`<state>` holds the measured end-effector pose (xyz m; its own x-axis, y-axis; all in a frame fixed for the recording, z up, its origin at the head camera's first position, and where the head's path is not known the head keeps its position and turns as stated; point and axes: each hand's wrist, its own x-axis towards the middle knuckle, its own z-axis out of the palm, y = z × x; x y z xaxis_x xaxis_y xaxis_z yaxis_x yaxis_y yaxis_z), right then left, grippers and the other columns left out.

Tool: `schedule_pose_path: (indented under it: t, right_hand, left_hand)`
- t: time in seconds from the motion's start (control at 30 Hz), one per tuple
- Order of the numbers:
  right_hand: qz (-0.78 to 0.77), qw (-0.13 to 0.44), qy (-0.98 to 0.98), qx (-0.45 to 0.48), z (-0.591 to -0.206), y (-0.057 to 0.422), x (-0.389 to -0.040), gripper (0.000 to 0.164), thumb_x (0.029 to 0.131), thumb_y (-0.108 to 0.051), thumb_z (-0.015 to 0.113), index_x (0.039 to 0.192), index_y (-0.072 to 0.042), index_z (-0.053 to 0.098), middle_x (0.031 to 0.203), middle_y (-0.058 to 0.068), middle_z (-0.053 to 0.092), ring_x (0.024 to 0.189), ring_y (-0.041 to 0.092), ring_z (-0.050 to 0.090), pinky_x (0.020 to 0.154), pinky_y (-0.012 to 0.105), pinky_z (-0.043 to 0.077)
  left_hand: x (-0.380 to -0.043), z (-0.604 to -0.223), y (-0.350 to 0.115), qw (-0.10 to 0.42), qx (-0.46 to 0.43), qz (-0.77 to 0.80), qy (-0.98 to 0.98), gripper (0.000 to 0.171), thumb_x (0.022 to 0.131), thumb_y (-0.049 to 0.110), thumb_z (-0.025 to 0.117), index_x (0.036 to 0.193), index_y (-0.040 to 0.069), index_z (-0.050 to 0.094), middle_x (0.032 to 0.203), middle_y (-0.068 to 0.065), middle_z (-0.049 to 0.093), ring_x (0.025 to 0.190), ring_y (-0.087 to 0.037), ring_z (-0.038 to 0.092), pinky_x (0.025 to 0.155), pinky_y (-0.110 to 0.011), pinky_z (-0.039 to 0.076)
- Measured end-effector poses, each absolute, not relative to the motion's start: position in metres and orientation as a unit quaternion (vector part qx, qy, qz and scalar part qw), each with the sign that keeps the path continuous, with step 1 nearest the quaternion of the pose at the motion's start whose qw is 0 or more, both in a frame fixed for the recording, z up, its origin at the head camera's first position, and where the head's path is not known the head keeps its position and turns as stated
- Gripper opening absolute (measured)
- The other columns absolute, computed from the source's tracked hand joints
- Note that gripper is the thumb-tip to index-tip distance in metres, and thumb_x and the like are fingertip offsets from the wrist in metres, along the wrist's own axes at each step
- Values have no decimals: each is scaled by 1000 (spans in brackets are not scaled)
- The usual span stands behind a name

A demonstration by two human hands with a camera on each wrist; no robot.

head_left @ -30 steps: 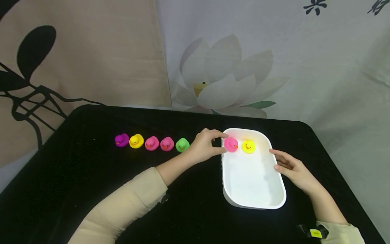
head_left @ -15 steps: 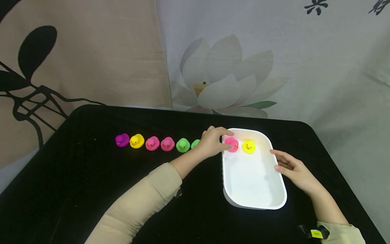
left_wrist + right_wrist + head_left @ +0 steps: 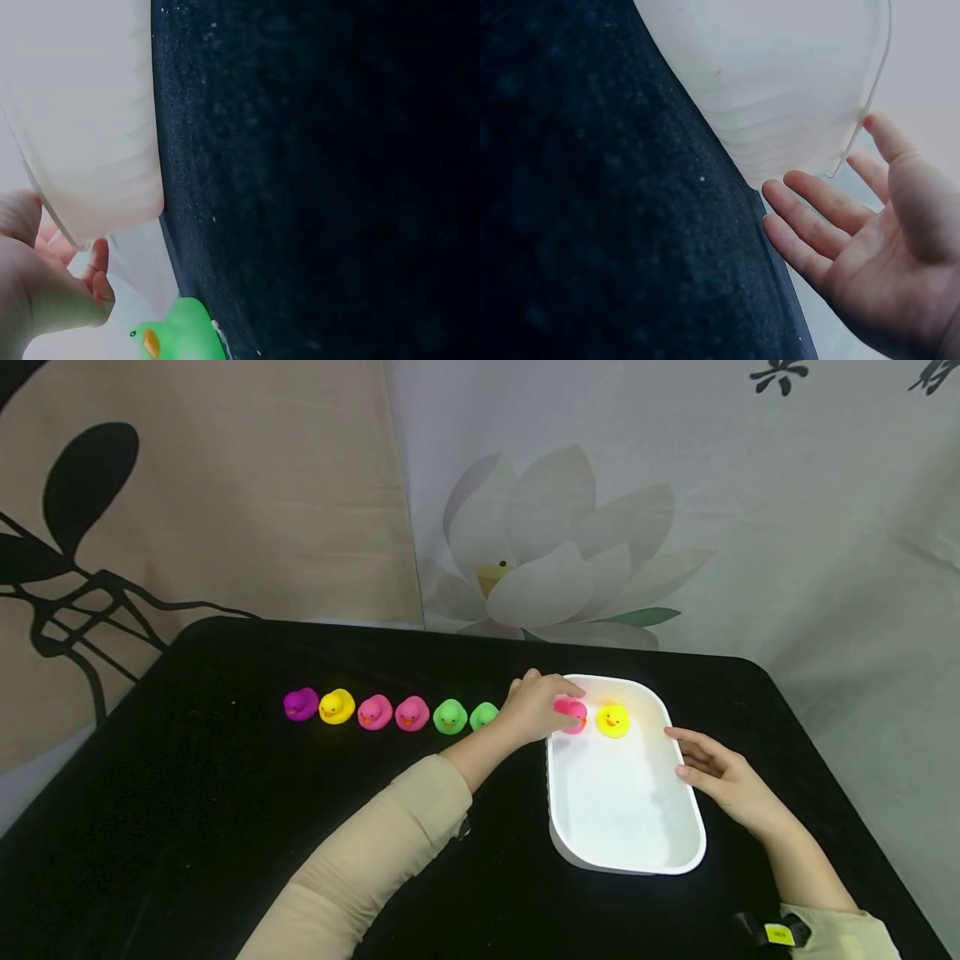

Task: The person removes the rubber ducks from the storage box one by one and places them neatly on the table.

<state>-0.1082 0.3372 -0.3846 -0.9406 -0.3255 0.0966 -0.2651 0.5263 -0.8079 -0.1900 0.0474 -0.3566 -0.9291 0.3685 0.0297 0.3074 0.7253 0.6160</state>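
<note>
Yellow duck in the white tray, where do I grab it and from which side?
Probably pinch the yellow duck by its rounded head, coming down from above on the near side. It looks upright, with the walls of the white tray around it; the pink duck and left hand crowd its left, while bare tray floor lies in front.

Black cloth-covered table | 3 o'clock: white rounded-rectangular plastic tray is set flat | 10 to 12 o'clock: clockwise, a row is formed by purple toy duck, yellow toy duck, pink toy duck, second pink toy duck, green toy duck, second green toy duck
</note>
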Motion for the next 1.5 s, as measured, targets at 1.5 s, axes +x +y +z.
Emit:
schedule_pose_path:
  t: [1.5]
  right_hand:
    - [-444, 32, 880, -166, -385, 339, -109, 49, 95, -13, 60, 139, 1, 43, 130, 28, 50, 102, -5, 55, 81, 20, 47]
  left_hand:
    - [-187, -357, 60, 29, 167, 235, 957, 30, 81, 33, 77, 110, 28, 72, 94, 9, 61, 93, -14, 40, 77, -29, 33]
